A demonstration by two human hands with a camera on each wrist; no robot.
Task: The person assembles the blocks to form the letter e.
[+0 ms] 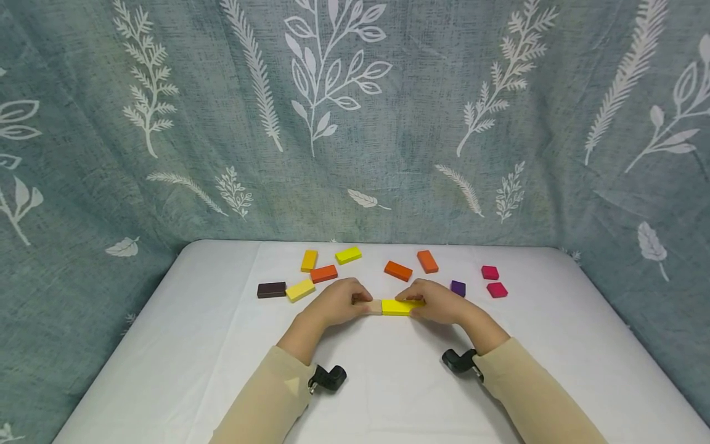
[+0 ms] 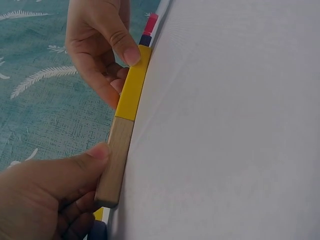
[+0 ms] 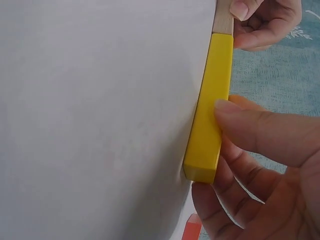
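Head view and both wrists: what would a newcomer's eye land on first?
Probably the bright yellow block in the right hand, set end to end with the plain wooden block in the left hand. Next, the loose colored blocks scattered toward the far side of the white table. Behind it, the leaf-print curtain.

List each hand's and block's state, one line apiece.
Left hand: pinching wooden block
Right hand: pinching central yellow block
Wooden block: held, end against central yellow block
Central yellow block: held, end against wooden block
Three other yellow blocks: lying loose
Three orange blocks: lying loose
Dark brown block: lying loose
Purple block: lying loose
Two red blocks: lying loose
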